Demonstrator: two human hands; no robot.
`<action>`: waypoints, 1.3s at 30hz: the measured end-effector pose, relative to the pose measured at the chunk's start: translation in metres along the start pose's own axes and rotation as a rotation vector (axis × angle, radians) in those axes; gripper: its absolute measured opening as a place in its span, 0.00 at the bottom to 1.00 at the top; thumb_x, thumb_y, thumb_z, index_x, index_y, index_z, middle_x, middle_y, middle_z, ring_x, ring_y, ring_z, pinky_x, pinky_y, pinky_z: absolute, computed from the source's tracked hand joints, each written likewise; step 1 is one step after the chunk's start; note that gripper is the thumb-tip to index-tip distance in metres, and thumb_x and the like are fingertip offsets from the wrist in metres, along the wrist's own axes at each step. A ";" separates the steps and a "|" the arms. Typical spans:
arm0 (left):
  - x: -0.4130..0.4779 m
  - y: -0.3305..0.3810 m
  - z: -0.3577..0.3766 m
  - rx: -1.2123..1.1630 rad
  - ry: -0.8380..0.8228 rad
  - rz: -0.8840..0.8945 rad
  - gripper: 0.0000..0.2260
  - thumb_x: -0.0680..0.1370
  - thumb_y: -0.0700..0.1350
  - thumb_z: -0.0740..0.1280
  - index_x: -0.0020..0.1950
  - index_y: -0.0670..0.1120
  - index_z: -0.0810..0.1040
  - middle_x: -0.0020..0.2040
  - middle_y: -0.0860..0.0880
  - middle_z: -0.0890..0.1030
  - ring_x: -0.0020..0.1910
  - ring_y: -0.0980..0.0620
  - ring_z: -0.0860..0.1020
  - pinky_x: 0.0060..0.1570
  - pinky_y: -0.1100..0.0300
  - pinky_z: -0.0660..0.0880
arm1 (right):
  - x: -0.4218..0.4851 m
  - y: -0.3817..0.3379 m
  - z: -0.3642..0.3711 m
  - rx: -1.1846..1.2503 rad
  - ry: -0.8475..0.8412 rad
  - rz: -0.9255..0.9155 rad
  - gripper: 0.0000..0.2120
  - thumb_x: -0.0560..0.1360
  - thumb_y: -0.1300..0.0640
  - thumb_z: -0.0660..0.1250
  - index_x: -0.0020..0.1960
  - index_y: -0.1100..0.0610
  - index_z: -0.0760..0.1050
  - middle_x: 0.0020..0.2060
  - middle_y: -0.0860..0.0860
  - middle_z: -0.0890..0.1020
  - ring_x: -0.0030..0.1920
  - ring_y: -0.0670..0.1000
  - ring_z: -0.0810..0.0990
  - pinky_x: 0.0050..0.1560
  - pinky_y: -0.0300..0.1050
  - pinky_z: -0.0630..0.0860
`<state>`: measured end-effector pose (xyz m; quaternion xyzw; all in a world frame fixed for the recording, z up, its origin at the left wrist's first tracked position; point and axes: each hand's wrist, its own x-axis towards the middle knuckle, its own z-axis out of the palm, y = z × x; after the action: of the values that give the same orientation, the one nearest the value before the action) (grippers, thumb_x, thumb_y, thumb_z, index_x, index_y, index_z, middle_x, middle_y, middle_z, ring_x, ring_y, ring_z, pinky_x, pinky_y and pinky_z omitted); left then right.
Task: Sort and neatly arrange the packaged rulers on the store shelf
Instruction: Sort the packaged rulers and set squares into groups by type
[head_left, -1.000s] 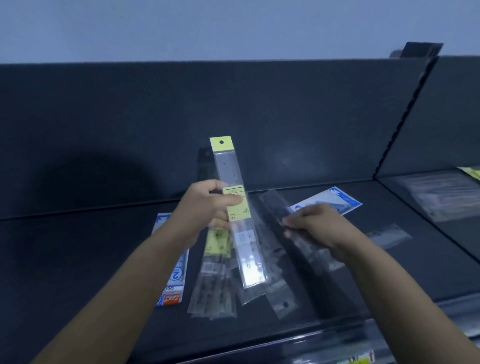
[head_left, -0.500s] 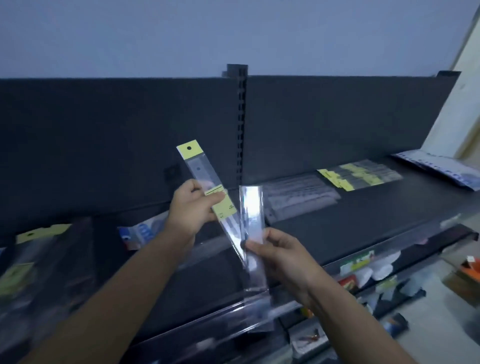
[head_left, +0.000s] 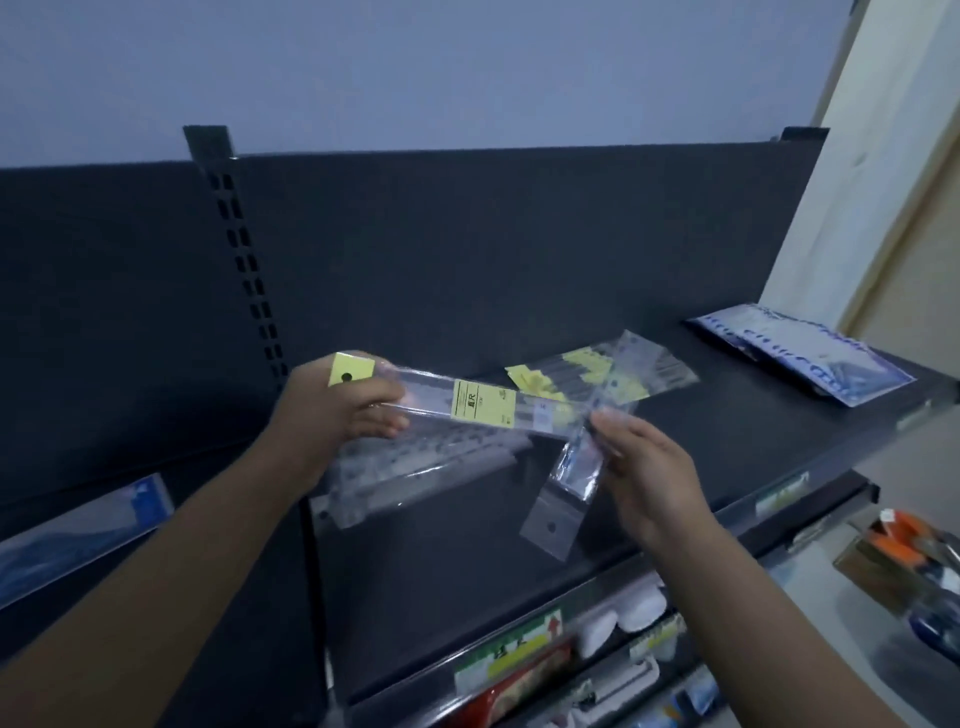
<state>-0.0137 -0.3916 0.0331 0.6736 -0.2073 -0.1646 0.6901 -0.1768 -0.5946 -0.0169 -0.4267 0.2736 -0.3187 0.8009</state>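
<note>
While the left hand (head_left: 340, 410) grips one end of a yellow-tag ruler (head_left: 483, 408), fingers curled under the pack and thumb over it, the pack lies almost level in the air and reaches right toward the other hand. The right hand (head_left: 652, 475), just apart from the left, pinches a clear ruler (head_left: 569, 480) that hangs slanted, hang-hole end down, crossing under the far tip of the yellow-tag ruler. Both packs are held above the dark shelf (head_left: 457, 577). Below the left hand, a clear pile (head_left: 415, 467) lies on the shelf. Behind the hands, a yellow-tag pile (head_left: 561, 371) lies fanned near the back panel. Blue packs (head_left: 810, 364) lie at the shelf's right end.
</note>
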 end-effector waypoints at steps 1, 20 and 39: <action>0.013 -0.003 0.010 0.071 -0.045 0.017 0.05 0.71 0.30 0.71 0.44 0.38 0.80 0.33 0.40 0.81 0.28 0.47 0.81 0.31 0.60 0.80 | 0.013 -0.005 -0.006 0.008 0.028 -0.011 0.03 0.70 0.68 0.70 0.40 0.62 0.79 0.34 0.53 0.84 0.35 0.48 0.82 0.38 0.38 0.80; 0.134 -0.068 0.214 0.964 -0.234 0.132 0.03 0.68 0.43 0.76 0.39 0.48 0.85 0.35 0.56 0.83 0.35 0.61 0.80 0.40 0.64 0.77 | 0.188 -0.080 -0.112 -0.059 0.355 -0.081 0.09 0.68 0.61 0.75 0.48 0.61 0.83 0.45 0.59 0.84 0.50 0.58 0.83 0.57 0.57 0.78; 0.050 -0.033 0.162 0.479 -0.073 -0.093 0.05 0.75 0.40 0.71 0.49 0.42 0.82 0.34 0.46 0.83 0.30 0.55 0.77 0.32 0.64 0.73 | 0.151 -0.046 -0.058 0.001 -0.306 0.155 0.14 0.71 0.69 0.71 0.53 0.59 0.72 0.40 0.60 0.79 0.36 0.54 0.82 0.37 0.47 0.81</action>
<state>-0.0511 -0.5578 0.0050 0.8203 -0.2337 -0.1666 0.4946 -0.1332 -0.7559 -0.0304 -0.4475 0.1804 -0.1875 0.8556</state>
